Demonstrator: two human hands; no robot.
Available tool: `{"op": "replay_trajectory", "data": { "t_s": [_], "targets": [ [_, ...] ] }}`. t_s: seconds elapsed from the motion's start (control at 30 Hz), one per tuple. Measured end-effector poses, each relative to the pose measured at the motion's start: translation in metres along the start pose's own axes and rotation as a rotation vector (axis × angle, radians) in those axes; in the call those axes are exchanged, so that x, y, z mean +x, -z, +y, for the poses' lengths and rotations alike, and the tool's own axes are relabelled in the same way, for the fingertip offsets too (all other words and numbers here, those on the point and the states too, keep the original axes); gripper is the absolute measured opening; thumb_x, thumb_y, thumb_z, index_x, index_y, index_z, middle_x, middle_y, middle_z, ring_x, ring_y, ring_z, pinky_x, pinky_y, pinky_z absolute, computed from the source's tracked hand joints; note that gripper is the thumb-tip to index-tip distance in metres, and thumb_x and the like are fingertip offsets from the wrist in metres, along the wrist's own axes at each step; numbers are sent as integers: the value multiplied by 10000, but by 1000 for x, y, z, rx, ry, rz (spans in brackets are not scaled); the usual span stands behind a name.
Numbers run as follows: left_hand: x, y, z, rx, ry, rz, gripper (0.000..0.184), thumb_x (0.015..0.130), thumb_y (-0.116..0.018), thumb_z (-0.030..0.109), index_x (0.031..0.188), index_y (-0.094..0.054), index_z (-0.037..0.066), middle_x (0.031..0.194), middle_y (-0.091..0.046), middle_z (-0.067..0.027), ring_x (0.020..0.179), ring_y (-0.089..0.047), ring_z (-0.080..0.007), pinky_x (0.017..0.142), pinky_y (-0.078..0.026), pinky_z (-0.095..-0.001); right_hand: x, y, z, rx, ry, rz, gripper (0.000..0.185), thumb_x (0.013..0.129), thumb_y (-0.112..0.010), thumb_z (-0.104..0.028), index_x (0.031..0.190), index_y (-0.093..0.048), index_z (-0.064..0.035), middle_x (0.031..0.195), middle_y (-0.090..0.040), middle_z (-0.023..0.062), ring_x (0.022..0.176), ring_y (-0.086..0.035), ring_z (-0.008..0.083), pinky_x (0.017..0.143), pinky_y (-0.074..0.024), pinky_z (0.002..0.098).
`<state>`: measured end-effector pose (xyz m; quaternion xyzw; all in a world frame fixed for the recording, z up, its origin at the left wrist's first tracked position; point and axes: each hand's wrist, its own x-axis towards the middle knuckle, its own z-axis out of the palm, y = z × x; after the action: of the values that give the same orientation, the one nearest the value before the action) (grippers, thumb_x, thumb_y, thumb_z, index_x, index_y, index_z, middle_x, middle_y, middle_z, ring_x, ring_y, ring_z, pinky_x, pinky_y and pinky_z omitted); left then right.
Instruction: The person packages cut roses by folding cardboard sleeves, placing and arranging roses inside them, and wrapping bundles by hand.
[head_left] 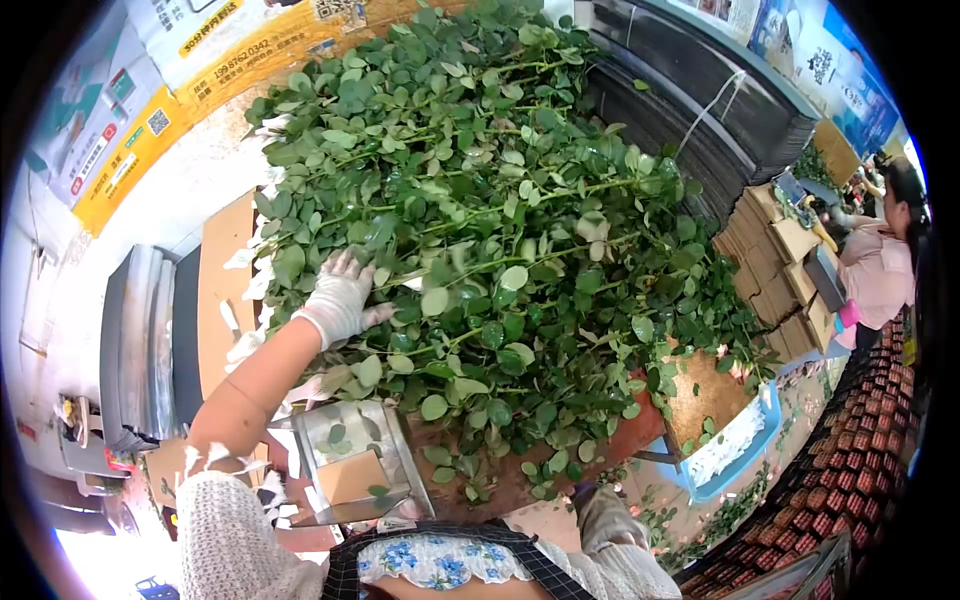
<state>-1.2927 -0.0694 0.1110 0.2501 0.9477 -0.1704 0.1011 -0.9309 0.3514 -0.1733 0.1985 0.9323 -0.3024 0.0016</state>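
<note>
A big heap of leafy green stems point(500, 210), which look like cut roses, covers the bench in front of me. My left hand point(345, 298), in a whitish glove, rests on the left side of the heap. Its fingers are spread and the thumb stands apart; leaves lie around and under it. Pale wrapped tips point(243, 260) of the stems stick out along the heap's left edge. My right arm's sleeve point(610, 525) hangs low at the bench's front edge. The fingers of my right hand cannot be made out there.
A metal-framed box point(350, 455) with a cardboard piece stands front left. Dark stacked sheets point(705, 110) rise behind the heap, and folded cardboard point(765, 255) lies at right. A blue tray point(770, 420) sits low right. Another person point(880, 250) works beyond, near stacked crates point(830, 460).
</note>
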Motion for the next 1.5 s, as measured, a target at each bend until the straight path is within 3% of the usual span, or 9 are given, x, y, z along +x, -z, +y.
{"op": "replay_trajectory", "data": {
  "t_s": [0.2,0.33,0.5,0.87,1.0,1.13,1.27,1.37,1.5],
  "targets": [
    [-89,40,-33,-580,-255,786,553,797,-678,315,1248,-518,39,1333,-469,-197,1242,-432,-375,1054,-347,-447,-255,-108,27,389,-183,-182,304,837,-548,-302,991,-640,-56,934,-666,173,945,-626,338,771,-500,434],
    [-169,3,-51,-764,-216,995,460,757,-699,124,1192,-563,56,1270,-525,-193,1179,-498,-363,998,-405,-428,-338,0,72,-1064,-778,388,242,938,-460,-252,895,-626,-81,791,-613,121,722,-597,276,644,-475,406],
    [-220,-58,-81,-925,-191,1095,535,726,-734,56,1228,-550,66,1319,-505,-180,1217,-501,-330,1007,-410,-419,-323,222,-182,-103,-350,1177,262,920,-523,-93,1101,-583,86,962,-649,180,821,-601,264,774,-485,350],
    [-253,-52,-105,-426,-254,1556,947,620,-845,295,1397,-352,73,1424,-321,-253,1287,-358,-459,1021,-363,-542,-198,175,-494,-564,1125,335,281,830,-629,-179,1081,-648,-54,908,-671,60,769,-628,211,717,-492,367],
    [-278,-83,-96,-296,-670,1000,419,755,-605,185,1174,-601,178,1214,-571,-60,1166,-509,-289,985,-424,-434,-166,136,-542,-315,1224,-550,209,810,-671,-188,1004,-656,-110,898,-670,45,781,-637,177,681,-494,315],
    [-288,-223,-58,-612,-680,505,425,789,-568,177,1213,-589,154,1232,-584,-65,1191,-511,-246,1015,-406,-404,-87,48,-515,170,549,-1602,245,930,-597,-257,1081,-667,-77,918,-702,56,791,-667,153,724,-513,296],
    [-286,-296,-24,-1124,-750,418,392,816,-544,189,1197,-595,115,1219,-603,-88,1155,-539,-300,1008,-411,-429,-14,-81,-504,108,379,-1529,360,945,-526,-417,1137,-647,-138,1150,-654,69,1040,-613,156,895,-479,316],
    [-294,-277,-23,-991,-614,218,336,846,-482,153,1152,-616,112,1193,-613,-85,1142,-545,-298,1003,-416,-397,-22,-150,-451,14,1512,-601,396,936,-528,-389,1254,-565,-155,1304,-539,91,1170,-527,219,1031,-377,388],
    [-301,-284,-20,-989,-553,255,342,844,-464,143,1147,-622,136,1215,-602,-64,1163,-534,-270,1008,-407,-389,5,-99,-372,-326,1248,-492,465,880,-577,-313,1309,-505,-149,1389,-453,103,1253,-457,247,1065,-331,427]
  ]
}}
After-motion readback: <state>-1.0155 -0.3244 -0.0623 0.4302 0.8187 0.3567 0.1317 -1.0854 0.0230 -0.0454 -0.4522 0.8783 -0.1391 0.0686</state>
